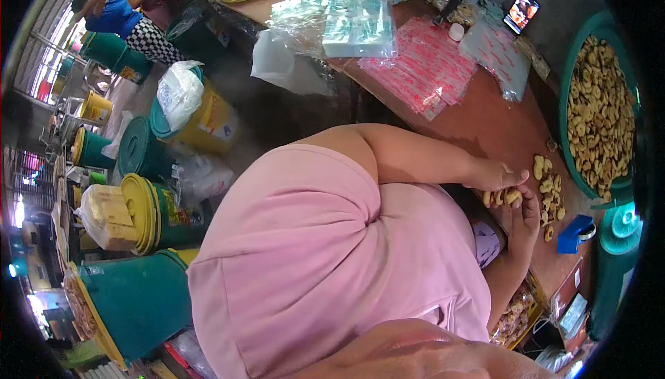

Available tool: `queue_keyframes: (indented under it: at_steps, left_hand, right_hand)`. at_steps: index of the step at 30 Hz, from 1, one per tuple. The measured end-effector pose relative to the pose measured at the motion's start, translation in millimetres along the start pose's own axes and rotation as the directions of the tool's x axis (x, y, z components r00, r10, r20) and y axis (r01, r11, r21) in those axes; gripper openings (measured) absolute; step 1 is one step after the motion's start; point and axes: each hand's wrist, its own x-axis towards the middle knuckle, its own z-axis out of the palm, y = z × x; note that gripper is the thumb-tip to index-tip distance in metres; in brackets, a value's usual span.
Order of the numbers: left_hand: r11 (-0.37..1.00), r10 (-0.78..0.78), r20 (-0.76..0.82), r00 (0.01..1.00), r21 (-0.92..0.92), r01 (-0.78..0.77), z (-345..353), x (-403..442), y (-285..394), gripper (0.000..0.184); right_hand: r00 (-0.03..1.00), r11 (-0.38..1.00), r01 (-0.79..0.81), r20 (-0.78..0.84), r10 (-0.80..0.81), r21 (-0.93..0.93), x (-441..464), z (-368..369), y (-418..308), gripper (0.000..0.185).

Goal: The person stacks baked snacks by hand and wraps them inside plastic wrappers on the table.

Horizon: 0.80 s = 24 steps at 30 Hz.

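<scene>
- The left hand leans in over some bumpy, curled tan snack pieces. Its fingers are partly hidden, so I cannot tell how wide or narrow they are.
- The right hand comes in from the other side. Its fingers are bent around a few of the snack pieces, so those sit between the two hands, at the edge of the table.
- A loose pile of the same tan pieces lies just beside the right hand. They look dry, knobbly and bent like little hooks.
- All this is at a flat, reddish-brown table.
- A big, round, teal plastic tub is near the pile, with lots more curled pieces in it.
- A small blue plastic holder with a shiny round part is near the pile too.
- Flat, see-through plastic packets with pink print lie spread over each other, well apart from the hands.
- Beside them is a boxy stack with pale teal print in crinkly clear plastic.
- A thin black phone with a lit screen is near the grey wall.
- The person wears a soft pink shirt with folds in the cloth.
</scene>
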Motion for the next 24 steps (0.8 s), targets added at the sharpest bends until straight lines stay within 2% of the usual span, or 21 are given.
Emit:
queue_keyframes:
  at_steps: [1, 3, 6, 7, 9, 12, 15, 16, 19, 21, 23, 24]
  left_hand:
    - [1.000, 0.017, 0.011, 1.000, -0.002, -0.016, 0, -2, 1, 0.098]
    - [1.000, 0.019, 0.034, 0.999, 0.014, -0.019, 0, -7, 1, 0.098]
    - [1.000, 0.004, 0.000, 1.000, 0.023, -0.004, -1, -11, -4, 0.098]
    - [1.000, -0.003, -0.020, 1.000, 0.022, 0.003, -1, -12, -6, 0.098]
    - [0.999, -0.033, -0.107, 0.994, -0.006, 0.032, -4, -10, -7, 0.096]
    - [0.994, -0.075, -0.216, 0.973, -0.092, 0.056, -6, -2, -4, 0.092]
    - [0.954, -0.123, -0.317, 0.940, -0.300, 0.024, 5, 6, 7, 0.086]
    - [0.923, -0.148, -0.341, 0.929, -0.385, 0.006, 12, 8, 12, 0.083]
    - [0.905, -0.263, -0.237, 0.935, -0.397, 0.154, 17, 5, 25, 0.080]
    - [0.836, -0.135, -0.027, 0.991, -0.539, 0.099, 8, 23, 2, 0.078]
    - [0.747, -0.178, 0.107, 0.978, -0.632, 0.205, 1, 32, -10, 0.075]
    - [0.833, -0.279, -0.070, 0.958, -0.514, 0.205, 13, 21, 3, 0.074]
  right_hand:
    - [0.999, 0.999, -0.048, -0.010, 0.048, 0.004, -1, 2, -2, 0.028]
    - [1.000, 0.998, -0.024, 0.001, 0.024, 0.055, 1, 7, 2, 0.028]
    - [0.997, 0.982, 0.079, 0.027, -0.076, -0.172, 9, 10, 5, 0.028]
    - [0.993, 0.947, 0.115, 0.009, -0.118, -0.300, 10, 8, 9, 0.031]
    - [0.978, 0.825, 0.167, -0.012, -0.207, -0.540, 13, 6, 16, 0.037]
    - [0.930, 0.513, 0.266, 0.077, -0.360, -0.816, 9, 18, 8, 0.067]
    - [0.868, 0.357, 0.349, 0.155, -0.472, -0.867, 4, 59, -30, 0.090]
    - [0.882, 0.350, 0.283, 0.099, -0.461, -0.893, 2, 61, -22, 0.099]
    - [0.883, 0.405, 0.246, 0.031, -0.468, -0.881, 1, 55, -21, 0.098]
    - [0.924, 0.453, 0.190, 0.004, -0.381, -0.871, 2, 52, -23, 0.098]
    - [0.951, 0.485, 0.142, -0.017, -0.310, -0.863, -1, 54, -31, 0.098]
    - [0.944, 0.473, 0.162, -0.003, -0.329, -0.866, 0, 56, -32, 0.097]
